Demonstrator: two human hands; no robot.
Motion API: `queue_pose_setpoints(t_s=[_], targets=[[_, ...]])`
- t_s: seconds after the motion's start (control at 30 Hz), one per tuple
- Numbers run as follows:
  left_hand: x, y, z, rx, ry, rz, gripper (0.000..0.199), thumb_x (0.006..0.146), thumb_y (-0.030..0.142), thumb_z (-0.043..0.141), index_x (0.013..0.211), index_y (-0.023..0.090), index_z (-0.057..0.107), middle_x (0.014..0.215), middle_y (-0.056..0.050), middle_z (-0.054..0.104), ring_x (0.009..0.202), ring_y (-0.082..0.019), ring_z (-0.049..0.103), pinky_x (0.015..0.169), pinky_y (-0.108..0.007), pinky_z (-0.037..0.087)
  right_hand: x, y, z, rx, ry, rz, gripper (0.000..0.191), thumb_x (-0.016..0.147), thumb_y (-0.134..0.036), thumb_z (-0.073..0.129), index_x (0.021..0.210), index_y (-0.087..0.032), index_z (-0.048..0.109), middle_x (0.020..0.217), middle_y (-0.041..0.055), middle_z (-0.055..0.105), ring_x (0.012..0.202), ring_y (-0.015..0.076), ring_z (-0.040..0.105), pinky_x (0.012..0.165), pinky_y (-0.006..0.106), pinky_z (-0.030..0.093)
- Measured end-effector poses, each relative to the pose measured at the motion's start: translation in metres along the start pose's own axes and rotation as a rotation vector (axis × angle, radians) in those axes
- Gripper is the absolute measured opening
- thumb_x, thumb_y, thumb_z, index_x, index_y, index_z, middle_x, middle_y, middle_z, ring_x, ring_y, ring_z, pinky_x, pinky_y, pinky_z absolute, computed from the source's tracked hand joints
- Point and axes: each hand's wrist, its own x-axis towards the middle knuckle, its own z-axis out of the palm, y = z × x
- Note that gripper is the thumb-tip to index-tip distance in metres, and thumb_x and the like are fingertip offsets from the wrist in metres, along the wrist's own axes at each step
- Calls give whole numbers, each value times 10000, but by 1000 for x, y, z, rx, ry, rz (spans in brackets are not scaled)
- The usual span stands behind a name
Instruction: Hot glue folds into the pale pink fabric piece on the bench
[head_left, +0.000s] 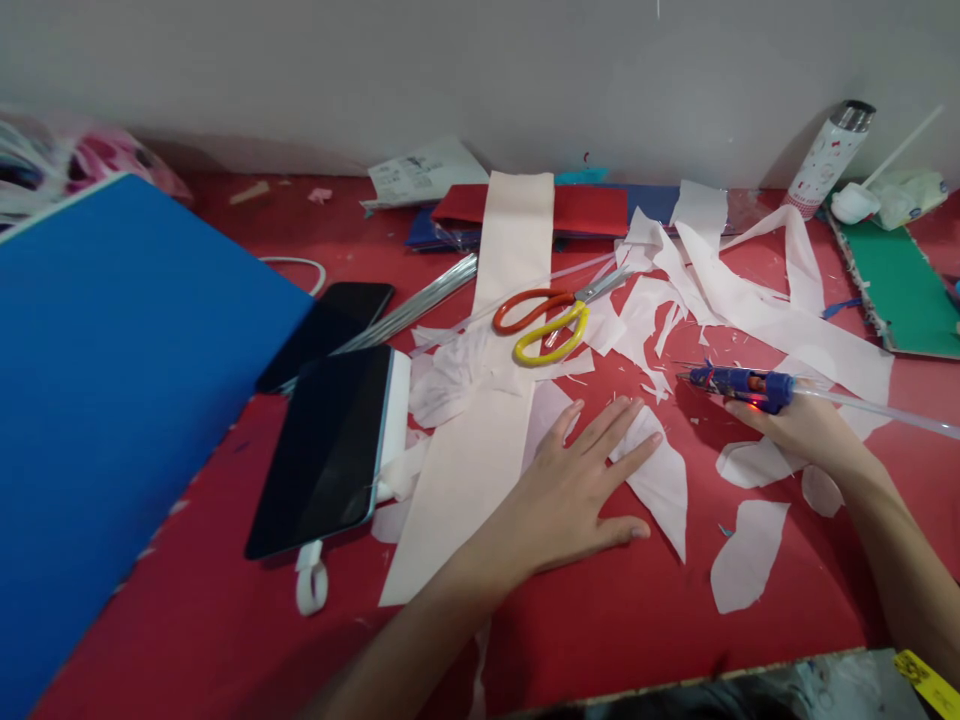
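Observation:
My left hand (574, 490) lies spread and palm down among paper pieces, its fingers over the edge of a pale pink cut piece (664, 480). In my right hand (810, 430) is a blue hot glue gun (739, 383), its nozzle pointing left and a small red light glowing. A long clear glue stick (885, 408) sticks out of its back end. Beyond my left hand, scissors (551, 325) with one red and one yellow handle rest on a long cream paper strip (487, 450). A leaf-shaped pink piece (748, 555) lies below the glue gun.
A tablet (326, 460) on a white stand and a dark phone (330, 330) lie left, beside a big blue board (127, 400). Pink scraps (780, 310) spread across the red table. Back right stand a white flask (829, 160) and a green board (904, 285).

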Motion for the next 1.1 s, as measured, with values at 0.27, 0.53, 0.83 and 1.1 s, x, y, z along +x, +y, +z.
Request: queue_pose_setpoints(t_s=[0.27,0.53,0.83,1.1], targets=[[0,3,3,14,35,13,757,804,653,473,1421,253,294,1524,-144,181,1377,-332,202,1079,-567,114,0,2,1,4,0,-21,373,779,-557,531,808,-230,707,644,25,668,542,180,599,488,268,400],[2,7,1,21,36,28,746,773,654,522,1386,262,358,1506,-159,229,1357,-348,247,1056,-584,169,0,4,2,6,11,-24,372,773,-551,539,816,-221,705,687,41,687,581,196,620,520,272,420],[1,8,3,31,62,80,758,774,671,504,1389,253,355,1501,-158,245,1361,-355,235,1044,-592,185,1,2,0,-20,-5,-10,357,780,-528,530,814,-225,716,624,32,673,545,191,611,466,261,381],[1,10,4,72,52,85,748,780,687,475,1394,281,346,1502,-120,262,1359,-356,229,1051,-574,169,1,3,1,-15,-3,-29,386,787,-554,512,787,-216,698,622,27,657,538,178,596,491,263,391]])
